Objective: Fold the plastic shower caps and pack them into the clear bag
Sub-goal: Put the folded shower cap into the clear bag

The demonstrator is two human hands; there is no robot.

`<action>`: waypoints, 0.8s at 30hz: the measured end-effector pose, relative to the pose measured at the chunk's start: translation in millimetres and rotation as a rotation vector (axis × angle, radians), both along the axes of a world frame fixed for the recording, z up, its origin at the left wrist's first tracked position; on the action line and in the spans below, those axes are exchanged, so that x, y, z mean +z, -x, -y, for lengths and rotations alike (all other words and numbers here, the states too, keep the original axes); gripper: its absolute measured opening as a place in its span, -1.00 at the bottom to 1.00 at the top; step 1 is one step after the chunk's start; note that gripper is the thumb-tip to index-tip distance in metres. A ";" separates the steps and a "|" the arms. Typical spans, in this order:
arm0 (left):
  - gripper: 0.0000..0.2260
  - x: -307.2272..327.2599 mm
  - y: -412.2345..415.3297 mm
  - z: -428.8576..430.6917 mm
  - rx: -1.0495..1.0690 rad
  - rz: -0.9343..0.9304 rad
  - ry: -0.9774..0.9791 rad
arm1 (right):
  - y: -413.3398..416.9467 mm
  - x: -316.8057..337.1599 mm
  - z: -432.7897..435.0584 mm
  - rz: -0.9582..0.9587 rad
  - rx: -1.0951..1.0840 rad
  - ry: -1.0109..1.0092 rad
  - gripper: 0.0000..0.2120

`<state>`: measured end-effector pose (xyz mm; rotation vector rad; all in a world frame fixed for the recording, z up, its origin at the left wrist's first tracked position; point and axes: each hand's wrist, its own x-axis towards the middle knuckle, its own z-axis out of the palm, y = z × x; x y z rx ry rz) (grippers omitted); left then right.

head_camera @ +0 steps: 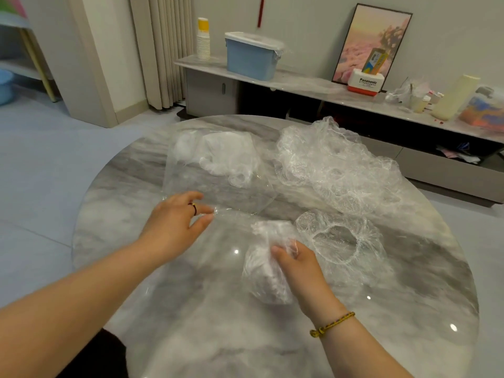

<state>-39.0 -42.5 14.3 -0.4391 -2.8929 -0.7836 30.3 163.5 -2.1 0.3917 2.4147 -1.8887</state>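
Right hand (pixel 297 266) gripped a folded cap (pixel 266 271); left hand (pixel 177 222) pinched the clear bag (pixel 218 186) at 11 o'clock, its edges barely visible.

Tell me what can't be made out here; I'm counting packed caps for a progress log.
Head view: how many folded caps sit inside the clear plastic bag; white layers overlap under glare.
Head view: how many caps make up the crumpled transparent pile; see-through layers merge.
Head view: the fingers of the right hand, mostly behind the folded translucent cap it grips.
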 end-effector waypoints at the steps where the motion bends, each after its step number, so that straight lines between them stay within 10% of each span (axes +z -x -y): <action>1: -0.69 1.9 9.4 7.9 0.058 -0.026 0.063 | 7.6 4.3 6.5 -0.001 0.032 0.022 -0.87; 10: -0.59 -20.2 52.7 34.7 0.256 0.351 0.067 | 106.1 14.0 77.7 0.193 0.074 0.351 -0.77; 24: -0.40 -12.9 61.3 40.3 0.198 0.267 -0.205 | 216.6 5.3 140.0 0.163 -0.102 0.099 -0.66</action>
